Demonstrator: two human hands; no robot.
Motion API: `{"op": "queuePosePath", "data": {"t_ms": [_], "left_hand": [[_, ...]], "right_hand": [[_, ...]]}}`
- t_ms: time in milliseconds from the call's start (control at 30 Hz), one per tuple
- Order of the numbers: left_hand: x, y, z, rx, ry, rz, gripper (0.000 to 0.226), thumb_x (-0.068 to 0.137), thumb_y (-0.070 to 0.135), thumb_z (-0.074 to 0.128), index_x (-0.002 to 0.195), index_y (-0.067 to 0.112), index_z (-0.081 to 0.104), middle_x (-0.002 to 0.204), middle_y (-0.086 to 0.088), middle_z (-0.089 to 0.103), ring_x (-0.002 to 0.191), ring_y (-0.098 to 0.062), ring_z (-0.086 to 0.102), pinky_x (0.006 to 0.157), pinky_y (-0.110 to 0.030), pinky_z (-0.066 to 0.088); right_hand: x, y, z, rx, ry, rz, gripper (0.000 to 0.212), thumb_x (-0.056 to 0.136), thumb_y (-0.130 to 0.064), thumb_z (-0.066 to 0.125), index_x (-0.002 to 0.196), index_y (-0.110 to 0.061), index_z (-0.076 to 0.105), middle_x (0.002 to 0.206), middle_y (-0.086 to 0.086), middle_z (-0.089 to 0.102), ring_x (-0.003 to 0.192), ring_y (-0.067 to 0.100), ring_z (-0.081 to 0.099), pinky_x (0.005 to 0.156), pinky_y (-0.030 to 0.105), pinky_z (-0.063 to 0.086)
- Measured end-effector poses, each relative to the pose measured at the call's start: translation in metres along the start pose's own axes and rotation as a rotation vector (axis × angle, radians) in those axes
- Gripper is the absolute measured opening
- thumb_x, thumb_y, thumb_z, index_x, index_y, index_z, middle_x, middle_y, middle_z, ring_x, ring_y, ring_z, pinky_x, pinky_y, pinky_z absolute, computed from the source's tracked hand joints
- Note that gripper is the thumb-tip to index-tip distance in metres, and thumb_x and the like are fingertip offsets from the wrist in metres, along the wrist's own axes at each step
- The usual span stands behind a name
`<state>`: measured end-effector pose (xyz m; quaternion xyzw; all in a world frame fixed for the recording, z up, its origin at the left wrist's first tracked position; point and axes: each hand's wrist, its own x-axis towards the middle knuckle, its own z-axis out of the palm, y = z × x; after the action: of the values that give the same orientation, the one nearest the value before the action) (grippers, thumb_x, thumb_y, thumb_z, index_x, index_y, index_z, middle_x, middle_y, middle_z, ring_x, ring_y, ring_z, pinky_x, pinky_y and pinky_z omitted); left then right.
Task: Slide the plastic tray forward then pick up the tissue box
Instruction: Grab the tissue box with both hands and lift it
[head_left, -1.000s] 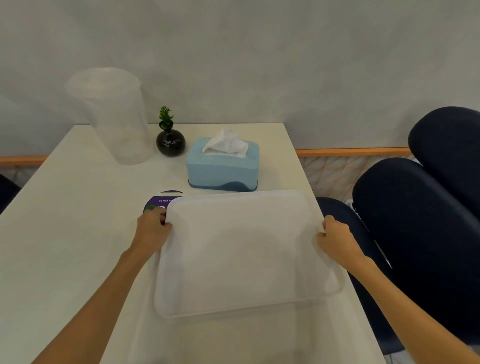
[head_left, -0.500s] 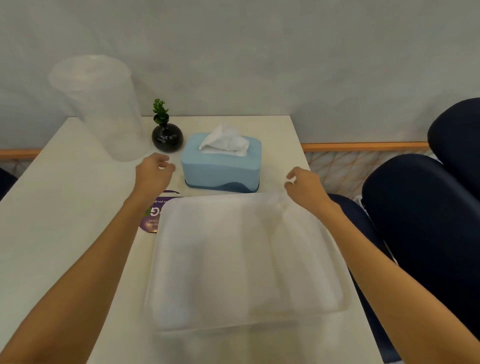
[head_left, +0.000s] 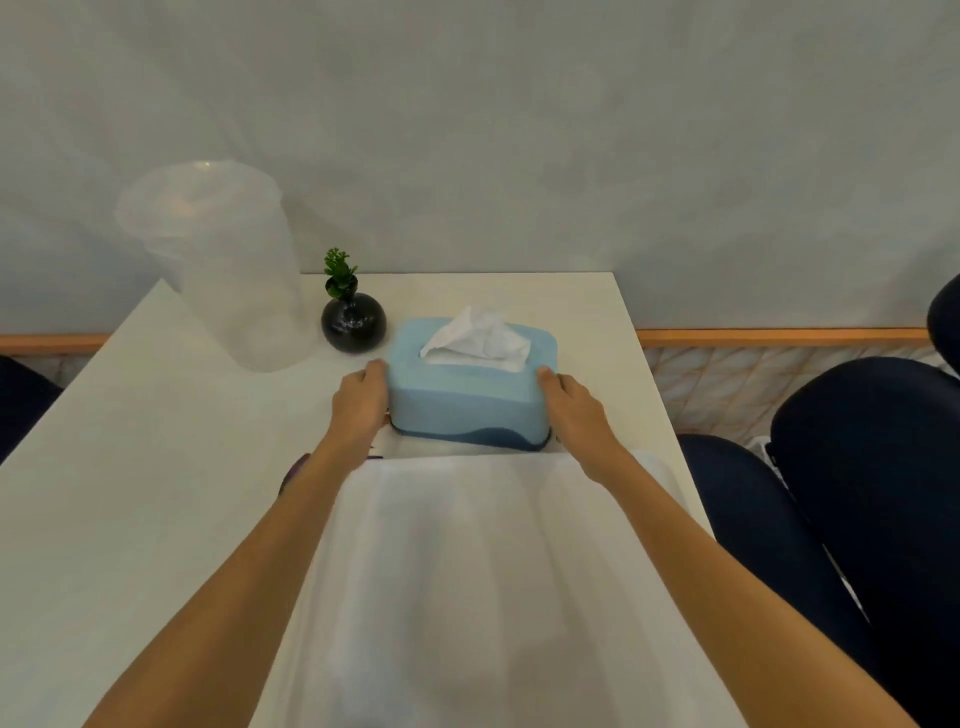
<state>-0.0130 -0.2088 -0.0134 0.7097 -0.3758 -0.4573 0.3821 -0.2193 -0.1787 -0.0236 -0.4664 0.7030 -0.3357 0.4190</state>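
Nearest the camera, two bare forearms reach forward over a translucent white plastic tray (head_left: 467, 571), which lies flat on the white table (head_left: 130, 493) and fills the near middle of the view; its far edge stops just short of the tissue box. The left forearm crosses the tray's left rim, the right forearm crosses its far right corner, and both converge toward the box. A dark round sticker (head_left: 293, 470) peeks out from under the left forearm at the tray's far left corner. Beyond the tray stands the light blue tissue box (head_left: 467, 400), with a darker blue base and a white tissue (head_left: 480, 340) sticking up from its top slot. The left hand (head_left: 361, 402) is pressed flat against the box's left end, fingers pointing away and the thumb up near the top edge. The right hand (head_left: 574, 410) mirrors it on the right end, fingertips curling onto the upper corner. So both hands clasp the box between them; whether its base is still on the table cannot be told. Further back, a small black round vase (head_left: 353, 322) with a green sprig sits just left of the box, and a tall clear plastic container (head_left: 228, 270) stands left of that. Dark blue chairs (head_left: 857, 493) sit to the right of the table, and a grey wall (head_left: 519, 130) closes the far side.
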Motion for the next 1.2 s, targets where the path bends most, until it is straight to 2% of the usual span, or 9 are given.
{"op": "queuePosePath", "data": {"t_ms": [67,167,333,600,800,1067,1200], "left_hand": [[-0.003,0.005,0.015,0.105,0.018,0.073,0.026,0.094,0.033,0.035,0.102,0.013,0.050,0.109,-0.013,0.053,0.099,-0.030,0.051,0.088,-0.038,0.046],[-0.002,0.016,0.038,0.156,0.017,0.140,0.029,0.095,0.032,0.035,0.099,0.009,0.052,0.103,-0.010,0.049,0.093,-0.027,0.047,0.078,-0.034,0.039],[0.023,0.037,0.079,0.160,-0.017,0.149,0.044,0.095,0.036,0.033,0.110,0.002,0.055,0.105,-0.013,0.053,0.090,-0.028,0.050,0.072,-0.034,0.040],[0.077,0.067,0.128,0.259,-0.040,0.186,0.047,0.097,0.038,0.030,0.114,0.001,0.053,0.105,-0.012,0.051,0.089,-0.027,0.049,0.071,-0.034,0.038],[0.109,0.067,0.150,0.323,-0.030,0.281,0.052,0.097,0.042,0.027,0.109,0.001,0.056,0.107,-0.014,0.056,0.089,-0.027,0.052,0.071,-0.035,0.039],[0.126,0.080,0.166,0.403,0.001,0.343,0.058,0.097,0.047,0.023,0.111,0.000,0.055,0.111,-0.018,0.057,0.097,-0.033,0.055,0.080,-0.040,0.044],[0.124,0.080,0.164,0.400,-0.028,0.368,0.059,0.097,0.049,0.024,0.099,0.000,0.057,0.097,-0.012,0.055,0.084,-0.026,0.051,0.067,-0.032,0.040]], "right_hand": [[0.010,-0.001,-0.002,0.027,0.018,0.023,0.050,0.097,-0.046,0.031,0.128,-0.009,0.043,0.114,0.010,0.053,0.094,0.022,0.049,0.061,0.026,0.039],[0.031,-0.004,-0.019,0.045,0.081,0.014,0.046,0.097,-0.043,0.033,0.128,-0.010,0.044,0.111,0.010,0.052,0.092,0.023,0.049,0.054,0.023,0.035],[0.082,-0.019,-0.052,0.036,0.147,-0.016,0.044,0.097,-0.039,0.033,0.130,-0.012,0.042,0.108,0.008,0.048,0.093,0.025,0.047,0.058,0.029,0.036],[0.149,-0.015,-0.071,0.104,0.156,0.035,0.043,0.095,-0.039,0.035,0.128,-0.013,0.044,0.111,0.011,0.052,0.091,0.025,0.049,0.060,0.031,0.041],[0.186,-0.012,-0.076,0.140,0.178,-0.002,0.040,0.096,-0.037,0.035,0.129,-0.015,0.042,0.109,0.008,0.051,0.091,0.023,0.049,0.053,0.026,0.036],[0.217,-0.012,-0.082,0.114,0.221,-0.065,0.040,0.097,-0.038,0.035,0.123,-0.009,0.044,0.103,0.010,0.050,0.069,0.011,0.045,0.053,0.026,0.035],[0.216,-0.011,-0.083,0.109,0.213,-0.056,0.044,0.096,-0.042,0.035,0.125,-0.010,0.043,0.106,0.010,0.052,0.081,0.019,0.049,0.058,0.029,0.038]]}}
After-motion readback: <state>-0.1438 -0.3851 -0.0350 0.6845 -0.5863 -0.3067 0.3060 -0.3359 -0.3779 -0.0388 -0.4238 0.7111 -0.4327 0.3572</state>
